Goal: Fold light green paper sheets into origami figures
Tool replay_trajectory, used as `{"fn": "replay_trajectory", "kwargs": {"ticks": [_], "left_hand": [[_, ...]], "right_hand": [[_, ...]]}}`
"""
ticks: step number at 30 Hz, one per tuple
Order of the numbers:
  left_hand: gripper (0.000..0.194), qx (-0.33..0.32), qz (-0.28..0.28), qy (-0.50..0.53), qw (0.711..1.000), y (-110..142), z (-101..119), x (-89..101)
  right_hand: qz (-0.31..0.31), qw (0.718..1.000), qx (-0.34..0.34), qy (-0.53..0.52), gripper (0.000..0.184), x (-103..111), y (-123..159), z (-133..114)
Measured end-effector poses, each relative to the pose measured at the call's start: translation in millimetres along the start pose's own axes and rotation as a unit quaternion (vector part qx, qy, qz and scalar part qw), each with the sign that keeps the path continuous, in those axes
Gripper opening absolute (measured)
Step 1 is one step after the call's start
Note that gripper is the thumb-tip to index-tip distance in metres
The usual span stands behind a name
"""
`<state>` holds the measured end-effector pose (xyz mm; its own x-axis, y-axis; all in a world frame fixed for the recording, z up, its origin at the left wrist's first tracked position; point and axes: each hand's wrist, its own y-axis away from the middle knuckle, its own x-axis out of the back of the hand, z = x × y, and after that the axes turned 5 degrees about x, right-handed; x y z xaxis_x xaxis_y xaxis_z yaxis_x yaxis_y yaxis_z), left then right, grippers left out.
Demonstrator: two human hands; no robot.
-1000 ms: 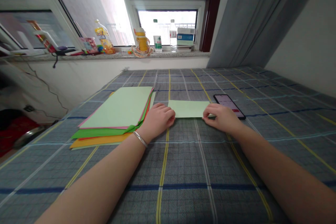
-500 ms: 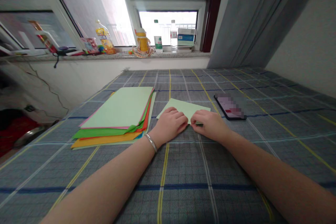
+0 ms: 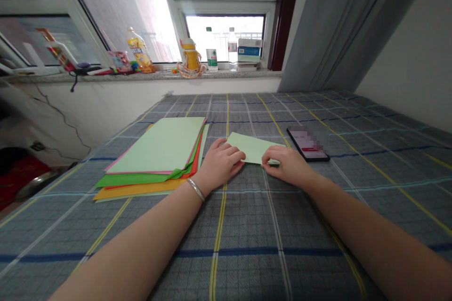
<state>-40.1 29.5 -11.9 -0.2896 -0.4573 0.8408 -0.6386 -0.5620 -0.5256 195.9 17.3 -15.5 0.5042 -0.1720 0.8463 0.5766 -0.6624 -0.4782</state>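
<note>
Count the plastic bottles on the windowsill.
3. On the windowsill, a yellow-labelled bottle stands left of the yellow figure; a green-labelled water bottle and a clear bottle stand right of it. Others may be hidden behind the sill's clutter.

Paper stack point(image 3: 155, 146) on bed cover point(image 3: 247, 230), left of centre. Folded sheet point(image 3: 252, 147) on cover, right of stack. Phone point(image 3: 309, 143) near sheet, on its right. Left hand point(image 3: 221, 164) between stack and sheet, against sheet's near edge. Right hand point(image 3: 286, 164) on sheet's near right corner, in front of phone. Behind cover, window sill point(image 3: 226, 74): soft-drink bottle point(image 3: 139, 49) at left, water bottle point(image 3: 232, 49) and carton point(image 3: 249, 50) further right. Curtain point(image 3: 328, 23) right of window.
</note>
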Motion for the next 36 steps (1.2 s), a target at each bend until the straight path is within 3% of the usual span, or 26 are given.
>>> {"fn": "replay_trajectory", "kwargs": {"ticks": [8,17,26,36], "left_hand": [[0.016,-0.02,0.014,0.034,0.999,-4,13,-4.4],[0.012,-0.001,-0.01,0.033,0.999,-1,-1,1.0],[0.009,0.01,-0.043,0.004,0.999,3,-21,12.0],[0.008,0.018,-0.043,-0.026,0.999,4,-29,19.5]], "right_hand": [[-0.003,1.0,0.005,-0.005,0.005,-8,-4,-12],[0.011,1.0,0.006,-0.022,0.006,5,1,-3],[0.007,0.991,0.041,-0.126,0.01,11,5,18],[0.005,0.988,0.037,-0.152,0.01,15,5,19]]}}
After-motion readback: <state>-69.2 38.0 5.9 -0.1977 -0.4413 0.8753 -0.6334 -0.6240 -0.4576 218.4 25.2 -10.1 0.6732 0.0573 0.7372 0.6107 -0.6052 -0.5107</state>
